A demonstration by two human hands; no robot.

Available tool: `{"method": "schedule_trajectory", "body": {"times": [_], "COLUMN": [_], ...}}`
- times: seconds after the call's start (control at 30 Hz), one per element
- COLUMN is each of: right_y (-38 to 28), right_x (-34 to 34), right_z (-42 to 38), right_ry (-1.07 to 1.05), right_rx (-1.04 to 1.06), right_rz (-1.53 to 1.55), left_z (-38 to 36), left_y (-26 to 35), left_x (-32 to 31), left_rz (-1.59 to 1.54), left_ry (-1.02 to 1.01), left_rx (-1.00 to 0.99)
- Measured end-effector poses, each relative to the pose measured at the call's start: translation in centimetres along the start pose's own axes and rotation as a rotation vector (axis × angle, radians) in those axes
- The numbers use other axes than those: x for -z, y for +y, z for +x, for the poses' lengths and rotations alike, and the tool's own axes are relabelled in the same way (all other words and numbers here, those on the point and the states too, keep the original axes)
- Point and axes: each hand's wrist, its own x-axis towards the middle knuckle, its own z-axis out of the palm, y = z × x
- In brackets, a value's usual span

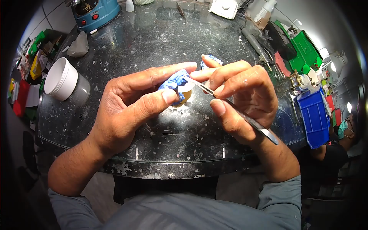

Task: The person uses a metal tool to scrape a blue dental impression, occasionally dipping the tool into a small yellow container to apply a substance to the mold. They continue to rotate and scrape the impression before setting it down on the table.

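My left hand (128, 101) pinches a lumpy blue-and-white marbled piece (175, 81), which looks like moulded putty, between thumb and fingers. In my right hand (243, 96) is a slim metal scalpel (249, 119), held like a pen with its flat handle end toward me. The tip reaches the right edge of the blue piece. Just below that piece shows a yellowish block (186, 97) with a white top; how it is supported is hidden. Behind my right fingers another blue marbled piece (212, 60) is partly visible.
A white tub (61, 79) stands at the left, beside a crumpled translucent piece (78, 45). A blue machine (96, 15) is at the back left. On the right are a grey handpiece (256, 44), a blue bin (313, 117) and a green case (304, 50). A masked person sits far right.
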Motion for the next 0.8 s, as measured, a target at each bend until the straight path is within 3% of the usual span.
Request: {"method": "schedule_trajectory", "body": {"times": [0.3,0.5,0.8], "right_y": [0.1,0.5,0.5], "right_x": [0.1,-0.2,-0.4], "right_z": [-0.2,-0.6,-0.5], "right_ry": [-0.033,0.134,0.182], "right_rx": [0.003,-0.008,0.025], "right_rz": [-0.011,0.020,0.007], "left_z": [-0.1,0.1,0.6], "left_y": [0.3,0.0,-0.5], "left_x": [-0.1,-0.3,0.9], "left_rz": [0.037,-0.004,-0.291], "left_ry": [0.001,0.052,0.016], "left_rx": [0.015,-0.050,0.039]}}
